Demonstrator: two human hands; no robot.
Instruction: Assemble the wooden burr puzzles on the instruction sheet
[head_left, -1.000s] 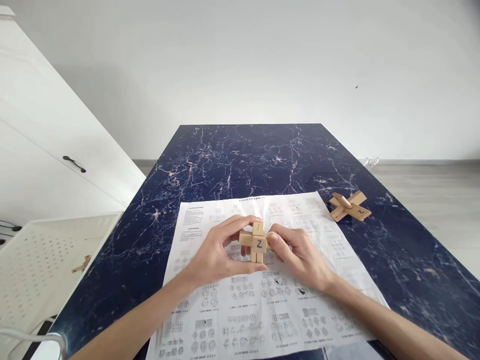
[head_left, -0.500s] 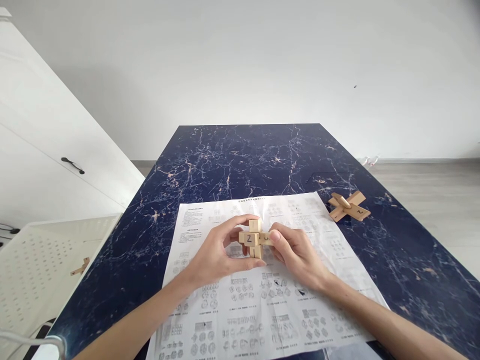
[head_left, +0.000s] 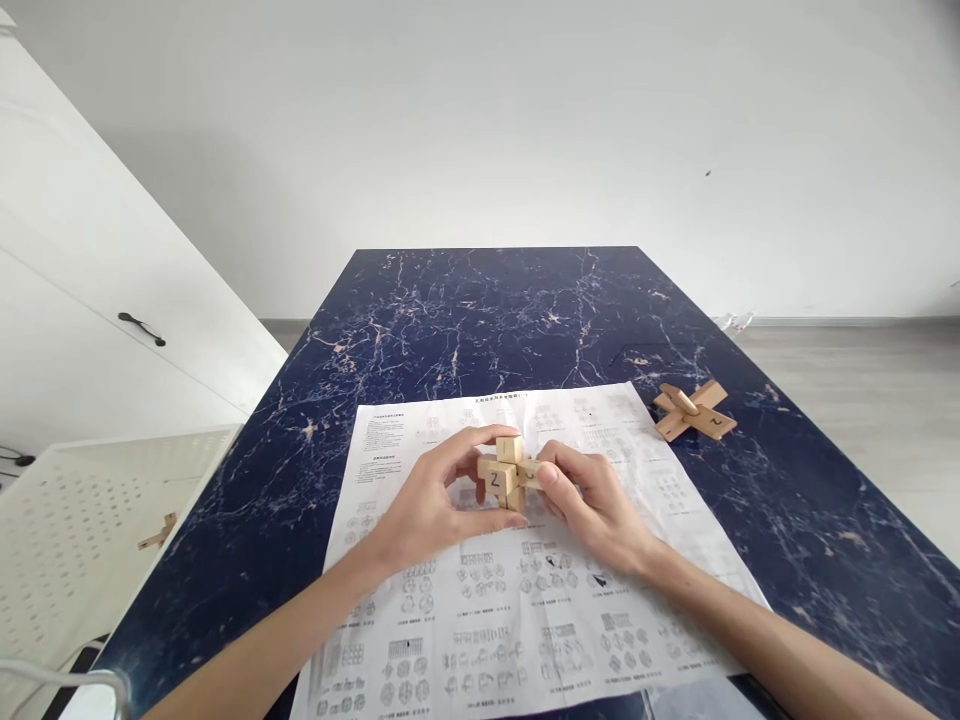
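Wooden block assembly (head_left: 509,475), one: pale, crossed bars, the bar end facing near marked "2"; located above the printed sheet, between the hands.
Left hand (head_left: 431,500): grip closed about the assembly, thumb on its near side, fingers on its far side.
Right hand (head_left: 592,500): grip pinching the assembly's right-hand bar; thumb partly covers the mark there.
Printed sheet (head_left: 465,670), one: white, creased, small diagrams; middle part blocked from sight by hands and assembly.
Wooden cross (head_left: 697,415), one: just beside the sheet's far right edge; contact cannot be told.
Surface (head_left: 465,320): dark blue, white-veined, bearing sheet and cross.
Perforated panel (head_left: 82,520): cream, left of the surface; small wooden piece (head_left: 157,531) on it, near the surface's edge.
White cable (head_left: 67,672): near left corner.
Black handle (head_left: 141,328): on the white cabinet (head_left: 97,230), far left.
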